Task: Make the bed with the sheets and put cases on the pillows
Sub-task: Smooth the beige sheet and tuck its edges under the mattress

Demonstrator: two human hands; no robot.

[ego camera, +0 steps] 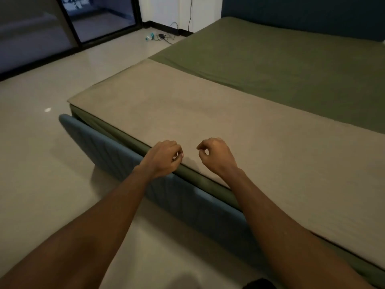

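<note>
A green fitted sheet [270, 59] covers the mattress. A beige sheet [208, 113] lies flat across the near part of the bed, its edge running along the mattress side. My left hand [164, 157] hovers at that edge with fingers curled toward the palm and no cloth visible in them. My right hand [215, 156] hangs just above the beige sheet, fingers curled, thumb and forefinger nearly touching, holding nothing. No pillows or pillowcases are in view.
A blue padded bed frame [116, 151] runs along the near side, with a dark blue headboard [302, 15] at the far end. Pale tiled floor [52, 163] lies to the left. Cables and small items [158, 36] sit on the floor by a glass door [100, 17].
</note>
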